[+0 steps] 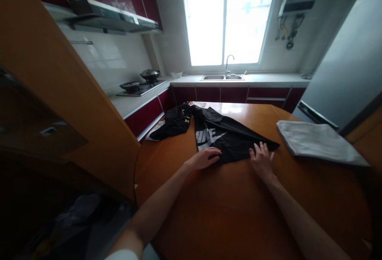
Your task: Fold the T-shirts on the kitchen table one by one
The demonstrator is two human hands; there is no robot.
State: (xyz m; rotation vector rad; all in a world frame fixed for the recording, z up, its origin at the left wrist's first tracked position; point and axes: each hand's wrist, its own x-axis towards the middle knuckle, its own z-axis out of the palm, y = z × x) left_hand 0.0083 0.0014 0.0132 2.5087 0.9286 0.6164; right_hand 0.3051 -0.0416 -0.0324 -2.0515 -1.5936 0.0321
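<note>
A black garment with a white printed logo (227,136) lies spread on the round orange-brown table (238,212). My left hand (205,159) rests flat on its near left edge, fingers pointing right. My right hand (262,159) presses on its near right edge, fingers spread, close to the pointed right corner. Neither hand grips the cloth. More dark clothing (174,121) is bunched at the table's far left, joined to or touching the spread garment.
A folded grey cloth (313,142) lies at the table's right. A wooden cabinet side (65,104) stands close on the left. Beyond are a counter with a stove (140,86), a sink (222,77) under the window, and a fridge (343,65) at right.
</note>
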